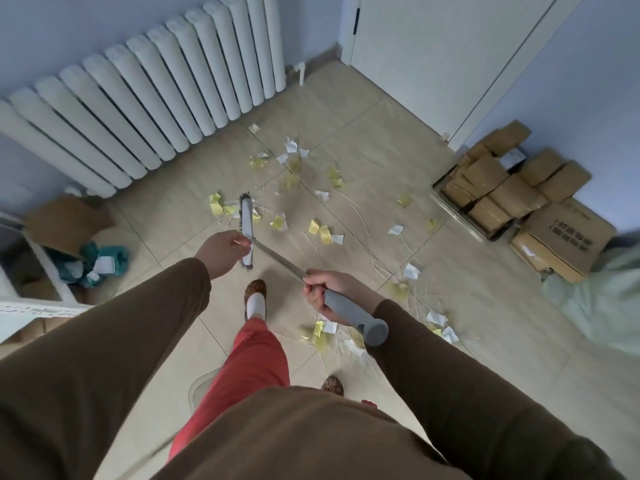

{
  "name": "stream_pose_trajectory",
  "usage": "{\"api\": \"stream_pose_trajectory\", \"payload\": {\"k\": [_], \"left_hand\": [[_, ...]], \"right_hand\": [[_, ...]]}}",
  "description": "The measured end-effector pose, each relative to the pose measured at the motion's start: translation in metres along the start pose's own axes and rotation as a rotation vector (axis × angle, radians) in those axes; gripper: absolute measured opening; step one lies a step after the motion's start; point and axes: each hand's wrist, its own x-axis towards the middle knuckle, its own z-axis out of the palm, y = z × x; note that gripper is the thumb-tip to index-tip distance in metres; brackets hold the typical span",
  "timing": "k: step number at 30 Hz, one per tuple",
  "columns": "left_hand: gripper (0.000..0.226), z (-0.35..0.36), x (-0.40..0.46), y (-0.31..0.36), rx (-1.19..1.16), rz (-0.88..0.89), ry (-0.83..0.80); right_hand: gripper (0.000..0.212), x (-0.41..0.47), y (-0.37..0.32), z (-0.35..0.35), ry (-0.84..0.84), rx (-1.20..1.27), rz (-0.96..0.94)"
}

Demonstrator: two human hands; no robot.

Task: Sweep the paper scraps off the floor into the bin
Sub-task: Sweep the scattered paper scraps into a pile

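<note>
Several yellow and white paper scraps (320, 233) and thin pale slivers lie scattered over the beige tile floor, with more by my right foot (322, 332). My right hand (320, 292) grips the grey handle (356, 315) of a broom. Its metal shaft runs up-left to the grey and white broom head (247, 220), which rests on the floor among scraps. My left hand (221, 251) reaches to the near end of the head, and its fingertips pinch a thin pale sliver there. A teal bag (104, 261) holding white paper sits at the left beside an open cardboard box (69, 223).
A white radiator (145, 109) runs along the left wall. Stacked cardboard boxes (512, 192) fill the right corner beside a pale green bag (602, 299). A white door (433, 53) is at the back. My slippered foot (255, 299) stands just behind the broom head.
</note>
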Motion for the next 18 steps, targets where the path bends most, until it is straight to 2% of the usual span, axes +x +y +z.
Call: {"api": "stream_pose_trajectory", "payload": {"k": [5,12,15,18], "left_hand": [[0.01,-0.04,0.035,-0.018,-0.062,-0.027,0.033],[0.021,-0.117,0.106,-0.062,-0.092,-0.109,-0.002],[0.021,-0.145,0.133,-0.075,-0.07,-0.112,-0.04],[0.022,-0.162,0.157,-0.08,0.012,-0.082,-0.068]], "right_hand": [[0.019,0.071,-0.039,0.064,-0.013,0.011,0.085],[0.002,0.207,-0.1,0.17,-0.053,0.138,0.123],[0.007,0.252,-0.121,0.192,-0.019,0.18,0.123],[0.016,0.268,-0.14,0.185,0.005,0.213,0.132]]}}
